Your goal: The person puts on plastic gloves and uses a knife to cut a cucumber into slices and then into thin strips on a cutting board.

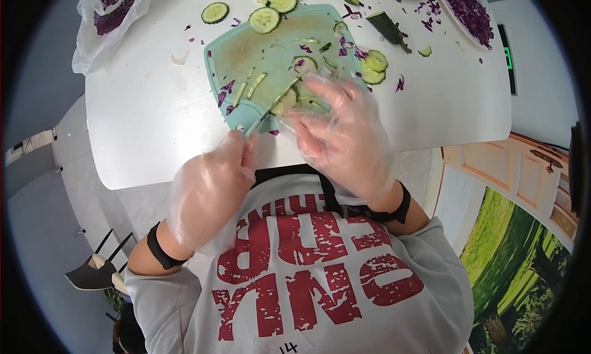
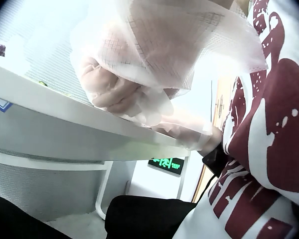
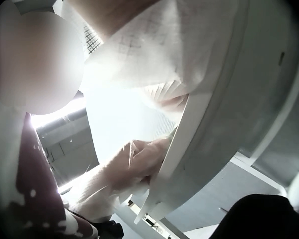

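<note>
In the head view my left hand, in a clear plastic glove, grips a small knife by its light handle. The blade points up and right over cucumber slices on a pale green cutting board. My gloved right hand is over the board's right side, its bent fingers spread beside the blade and the cut cucumber. Thin cucumber strips and purple cabbage shreds lie about the board. In the left wrist view the gloved left hand has curled fingers; the knife is hidden there.
Cucumber slices overlap the board's far edge. More slices and a cucumber end piece lie right of it. A plate of shredded purple cabbage stands far right, a plastic bag far left. The white table's near edge runs before me.
</note>
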`<state>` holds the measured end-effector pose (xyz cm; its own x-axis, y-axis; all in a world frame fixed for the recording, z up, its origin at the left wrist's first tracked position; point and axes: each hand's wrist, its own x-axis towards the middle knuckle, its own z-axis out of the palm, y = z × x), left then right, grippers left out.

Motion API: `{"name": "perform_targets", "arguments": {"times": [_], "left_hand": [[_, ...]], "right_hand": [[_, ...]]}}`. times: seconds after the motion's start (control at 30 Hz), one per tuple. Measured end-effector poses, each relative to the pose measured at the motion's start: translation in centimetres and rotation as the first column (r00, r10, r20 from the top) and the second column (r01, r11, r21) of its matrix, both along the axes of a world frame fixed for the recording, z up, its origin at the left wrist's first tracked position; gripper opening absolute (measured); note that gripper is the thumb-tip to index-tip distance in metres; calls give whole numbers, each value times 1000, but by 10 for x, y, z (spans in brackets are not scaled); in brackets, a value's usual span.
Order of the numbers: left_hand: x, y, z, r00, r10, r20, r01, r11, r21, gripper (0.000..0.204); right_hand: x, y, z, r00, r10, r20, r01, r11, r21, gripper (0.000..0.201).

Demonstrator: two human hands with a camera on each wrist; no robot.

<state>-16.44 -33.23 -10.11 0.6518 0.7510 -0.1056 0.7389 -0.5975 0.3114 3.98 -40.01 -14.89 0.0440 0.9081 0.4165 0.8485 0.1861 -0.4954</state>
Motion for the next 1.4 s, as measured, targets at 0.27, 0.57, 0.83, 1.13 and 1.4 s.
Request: {"name": "perform_targets", "arguments": {"times": [0.27, 0.57, 0.83, 1.13, 1.4], "left_hand": [[-15, -6, 4, 999, 30, -37, -29, 999, 12, 26], [-7, 1, -3, 999, 32, 28, -35, 995, 91, 26], [-16, -8, -4, 995, 15, 95, -20, 998, 52, 23], [-13, -11, -1, 999, 27, 33, -26, 999, -35, 14], [-12, -11, -2, 1000, 2, 16, -2, 1000, 5, 15]], "right_hand": [[0, 0, 3, 1000, -14, -27, 14, 1000, -21, 29], [1, -1, 3, 999, 5, -49, -7, 999, -31, 24], [4, -2, 5, 992, 57, -113, -55, 998, 18, 27], [5, -3, 1, 995, 22, -94, -20, 999, 29, 27], [2, -1, 5, 998, 22, -54, -22, 1000, -5, 28]]}}
